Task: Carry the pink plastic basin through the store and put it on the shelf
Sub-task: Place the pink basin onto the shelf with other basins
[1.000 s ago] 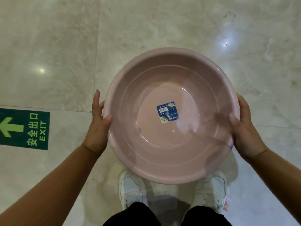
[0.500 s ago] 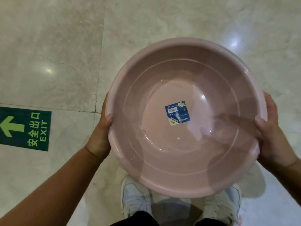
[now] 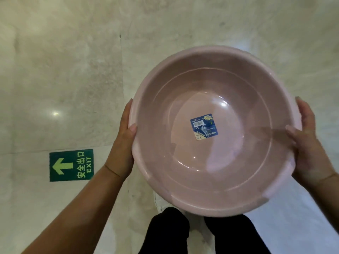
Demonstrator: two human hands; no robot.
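Note:
A round pink plastic basin [image 3: 216, 173] fills the right half of the head view, held level above the floor with its open side up. A blue product label [image 3: 204, 126] is stuck to the middle of its bottom. My left hand [image 3: 123, 143] grips the basin's left rim, thumb hooked over the edge. My right hand [image 3: 310, 145] grips the right rim the same way. The basin holds nothing. No shelf is in sight.
Below is a glossy beige marble tile floor [image 3: 64, 70]. A green exit sticker [image 3: 71, 165] with an arrow lies on the floor left of my left forearm. My black trousers [image 3: 183, 233] and part of a white shoe show under the basin.
The basin has shifted right in view and looms larger. The exit sticker has slid rightward, closer to my left arm. My shoes are now mostly hidden by my trouser legs.

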